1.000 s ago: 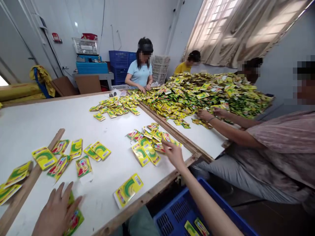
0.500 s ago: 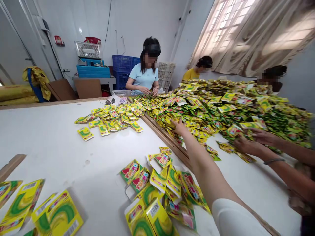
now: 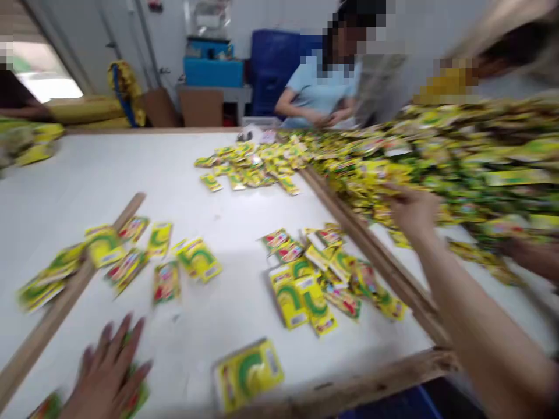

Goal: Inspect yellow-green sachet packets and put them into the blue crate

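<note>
left hand [image 3: 107,372], grip wide, over yellow foil sachets [image 3: 135,398] on the white bench [image 3: 131,169]. right hand [image 3: 414,212] at the heaped sachets [image 3: 458,169], grip too blurred to tell.

"What are our hands on?"

"Our left hand [image 3: 107,372] lies with its fingers spread over yellow sachets [image 3: 137,398] at the near side of the white table [image 3: 109,174]. Our right hand [image 3: 414,212] is at the edge of the big heap of sachets [image 3: 454,169], too blurred for us to tell whether it grips any."

"What's around them?"

"We see a loose cluster of sachets [image 3: 310,285] between our hands, just beside a wooden strip [image 3: 384,267]. Across the table, a co-worker [image 3: 323,87] in a pale blue shirt has both hands together, near a blue crate [image 3: 279,64]."
</note>
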Demonstrator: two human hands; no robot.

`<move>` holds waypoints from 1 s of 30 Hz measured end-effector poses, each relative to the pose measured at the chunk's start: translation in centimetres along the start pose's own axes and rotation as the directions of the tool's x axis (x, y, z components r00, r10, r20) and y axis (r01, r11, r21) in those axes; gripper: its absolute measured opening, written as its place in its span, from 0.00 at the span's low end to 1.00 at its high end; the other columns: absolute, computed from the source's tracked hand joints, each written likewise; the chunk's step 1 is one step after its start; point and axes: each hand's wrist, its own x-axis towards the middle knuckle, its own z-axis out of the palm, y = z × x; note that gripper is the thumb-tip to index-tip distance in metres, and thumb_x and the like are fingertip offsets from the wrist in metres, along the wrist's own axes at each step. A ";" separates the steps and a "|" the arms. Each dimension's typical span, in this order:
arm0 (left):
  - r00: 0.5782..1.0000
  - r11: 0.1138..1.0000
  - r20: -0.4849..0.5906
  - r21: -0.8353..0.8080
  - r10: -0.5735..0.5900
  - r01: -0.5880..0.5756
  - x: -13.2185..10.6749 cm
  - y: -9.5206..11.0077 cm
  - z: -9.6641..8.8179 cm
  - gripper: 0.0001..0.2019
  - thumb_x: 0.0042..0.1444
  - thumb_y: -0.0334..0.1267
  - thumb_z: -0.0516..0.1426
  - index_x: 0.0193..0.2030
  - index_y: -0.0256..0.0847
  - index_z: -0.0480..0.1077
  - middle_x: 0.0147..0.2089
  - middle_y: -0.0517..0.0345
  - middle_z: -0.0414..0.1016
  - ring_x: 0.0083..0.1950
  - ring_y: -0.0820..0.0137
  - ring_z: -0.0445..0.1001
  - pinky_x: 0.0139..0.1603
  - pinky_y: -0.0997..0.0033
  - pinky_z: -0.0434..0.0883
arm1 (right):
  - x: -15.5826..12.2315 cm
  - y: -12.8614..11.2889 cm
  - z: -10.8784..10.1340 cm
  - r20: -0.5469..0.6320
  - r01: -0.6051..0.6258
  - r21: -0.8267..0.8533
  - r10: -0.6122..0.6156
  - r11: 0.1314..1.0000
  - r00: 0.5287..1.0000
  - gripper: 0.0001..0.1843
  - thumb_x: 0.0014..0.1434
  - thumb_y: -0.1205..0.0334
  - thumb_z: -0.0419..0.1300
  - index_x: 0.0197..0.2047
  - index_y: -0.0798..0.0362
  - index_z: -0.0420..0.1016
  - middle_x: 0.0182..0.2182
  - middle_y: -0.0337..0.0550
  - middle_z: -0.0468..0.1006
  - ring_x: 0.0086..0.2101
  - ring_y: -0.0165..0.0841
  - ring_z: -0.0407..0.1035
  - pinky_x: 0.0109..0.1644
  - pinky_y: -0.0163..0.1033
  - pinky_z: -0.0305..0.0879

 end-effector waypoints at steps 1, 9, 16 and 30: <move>0.997 1.000 0.080 -0.001 0.006 -0.006 -1.0 -0.3 -0.7 0.29 0.63 0.49 0.46 0.69 0.45 0.52 0.72 0.46 0.48 0.72 0.42 0.44 0.62 0.34 0.58 | -2.2 -2.5 -0.9 0.016 0.001 0.056 -0.002 0.998 1.000 0.20 0.61 0.60 0.57 0.49 0.68 0.78 0.43 0.64 0.80 0.43 0.40 0.76 0.43 0.40 0.68; 0.994 0.997 0.112 -0.067 -0.019 0.026 -5.2 -4.5 -2.6 0.30 0.64 0.47 0.49 0.70 0.40 0.50 0.73 0.39 0.41 0.73 0.47 0.39 0.67 0.38 0.51 | -25.5 -26.4 -4.3 0.287 0.188 0.743 -0.559 0.643 0.778 0.17 0.60 0.67 0.58 0.51 0.47 0.78 0.47 0.43 0.81 0.48 0.41 0.75 0.54 0.46 0.72; 0.969 0.908 -0.151 -0.400 -0.198 0.124 -6.5 -3.3 -4.0 0.26 0.64 0.30 0.40 0.69 0.38 0.49 0.73 0.43 0.44 0.74 0.57 0.40 0.70 0.46 0.52 | -33.3 -35.5 -2.1 0.634 -0.091 0.733 -0.630 0.674 0.449 0.17 0.60 0.66 0.57 0.51 0.45 0.78 0.55 0.45 0.75 0.55 0.46 0.68 0.55 0.51 0.70; 0.967 0.966 -0.028 0.039 -0.255 0.256 -2.3 -6.6 -3.3 0.23 0.62 0.38 0.43 0.56 0.26 0.67 0.46 0.34 0.74 0.50 0.46 0.72 0.51 0.47 0.68 | -33.0 -29.8 -5.3 0.780 -0.567 0.580 -0.199 0.585 0.593 0.07 0.52 0.58 0.64 0.31 0.53 0.76 0.25 0.36 0.75 0.28 0.30 0.67 0.31 0.32 0.62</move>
